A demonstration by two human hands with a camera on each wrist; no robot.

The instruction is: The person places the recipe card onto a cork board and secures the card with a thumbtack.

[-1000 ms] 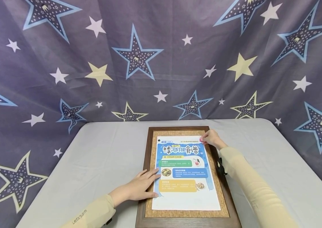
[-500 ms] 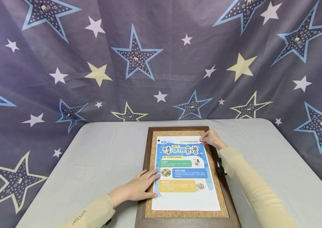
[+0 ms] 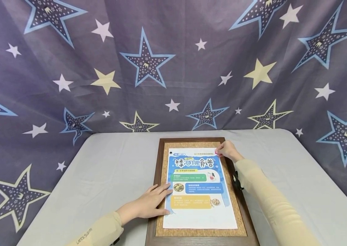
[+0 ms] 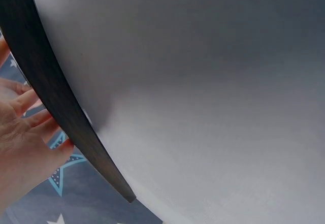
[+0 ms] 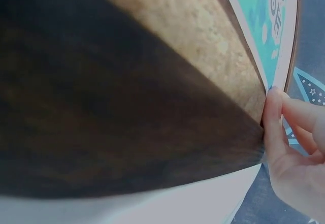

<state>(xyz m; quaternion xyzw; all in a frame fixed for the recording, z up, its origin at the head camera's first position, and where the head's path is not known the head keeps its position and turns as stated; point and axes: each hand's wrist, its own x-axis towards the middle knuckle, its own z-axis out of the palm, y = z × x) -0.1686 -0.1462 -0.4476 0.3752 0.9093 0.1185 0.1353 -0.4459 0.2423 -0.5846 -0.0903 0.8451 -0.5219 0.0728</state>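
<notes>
A printed poster [image 3: 202,218] with blue, green and yellow blocks lies on a cork board [image 3: 173,231] in a dark brown frame [image 3: 158,191]. My left hand [image 3: 148,203] rests palm down across the frame's left side, its spread fingertips on the poster's left edge. At the poster's upper right corner my right hand [image 3: 228,150] pinches a small pink push pin [image 3: 216,151], mostly hidden by thumb and fingers. A small black round pin head [image 3: 171,152] sits at the upper left corner. In the right wrist view the right fingertips [image 5: 274,93] meet right at the poster's corner.
The framed board lies on a table with a light grey cover [image 3: 115,164]. A dark purple curtain [image 3: 173,92] printed with stars hangs behind and at both sides. Black bands show at both wrists, the right one [image 3: 237,181] beside the frame's right edge.
</notes>
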